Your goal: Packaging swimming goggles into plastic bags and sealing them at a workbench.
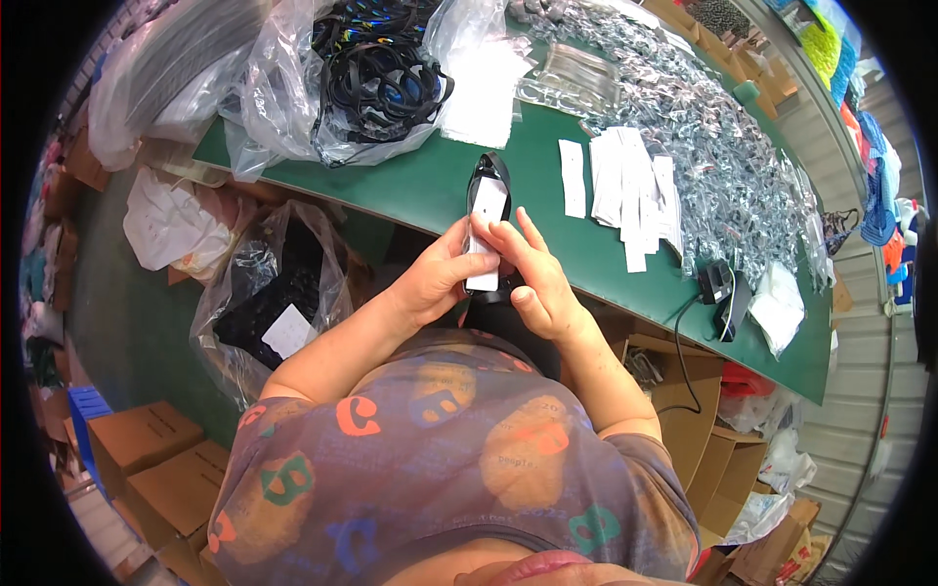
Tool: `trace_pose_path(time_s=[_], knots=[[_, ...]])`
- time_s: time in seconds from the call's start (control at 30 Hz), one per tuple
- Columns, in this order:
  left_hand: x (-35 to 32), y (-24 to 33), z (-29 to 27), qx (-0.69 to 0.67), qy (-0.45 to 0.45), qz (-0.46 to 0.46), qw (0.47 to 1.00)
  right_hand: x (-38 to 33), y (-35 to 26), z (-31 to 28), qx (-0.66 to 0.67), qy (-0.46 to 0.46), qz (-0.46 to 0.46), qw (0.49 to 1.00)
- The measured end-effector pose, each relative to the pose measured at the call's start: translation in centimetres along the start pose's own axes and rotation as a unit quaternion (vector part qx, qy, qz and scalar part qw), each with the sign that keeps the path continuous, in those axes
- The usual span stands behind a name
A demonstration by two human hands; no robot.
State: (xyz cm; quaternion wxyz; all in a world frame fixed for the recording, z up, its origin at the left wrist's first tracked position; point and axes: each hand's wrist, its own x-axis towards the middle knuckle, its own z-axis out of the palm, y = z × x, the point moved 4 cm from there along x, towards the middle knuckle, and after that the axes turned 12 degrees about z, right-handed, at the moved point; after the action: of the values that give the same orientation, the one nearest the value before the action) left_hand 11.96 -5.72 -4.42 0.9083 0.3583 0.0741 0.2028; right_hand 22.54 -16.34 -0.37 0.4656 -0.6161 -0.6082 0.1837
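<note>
At the front edge of the green table, my left hand (437, 275) is closed on a narrow white card (490, 198), its thumb lying across the card. A black band (488, 164) loops around the far end of the card, and dark material also shows below its near end. My right hand (543, 285) is beside it with fingers stretched and thumb apart; some fingertips rest against the card's right side. Beyond the hands, a lone white card strip (573, 179) lies left of a loose stack of white card strips (625, 181).
Clear-wrapped small packets (733, 186) cover the table's right side. A plastic bag of black bands (381, 93) sits at the back left, near white sheets (481, 93). A black device (716, 283) with a cable stands at the right edge. Cardboard boxes (147, 435) stand lower left.
</note>
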Motion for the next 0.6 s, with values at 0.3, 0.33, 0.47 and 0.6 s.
trace_pose_path(time_s=[0.3, 0.33, 0.47, 0.6], knots=[[-0.5, -0.8, -1.1, 0.056, -0.005, -0.054, 0.997, 1.1, 0.9, -0.1, -0.148, 0.011, 0.008, 0.989], [-0.6, -0.7, -1.3, 0.056, -0.014, -0.089, 0.994, 1.3, 0.8, 0.0, -0.141, 0.015, -0.001, 0.99], [-0.7, 0.4, -1.6, -0.083, 0.013, -0.113, 0.99, 1.4, 1.5, -1.3, 0.019, 0.079, 0.001, 0.997], [-0.7, 2.4, -1.2, -0.182, 0.001, -0.098, 0.978, 1.5, 2.7, -1.2, 0.388, 0.246, 0.143, 0.877]])
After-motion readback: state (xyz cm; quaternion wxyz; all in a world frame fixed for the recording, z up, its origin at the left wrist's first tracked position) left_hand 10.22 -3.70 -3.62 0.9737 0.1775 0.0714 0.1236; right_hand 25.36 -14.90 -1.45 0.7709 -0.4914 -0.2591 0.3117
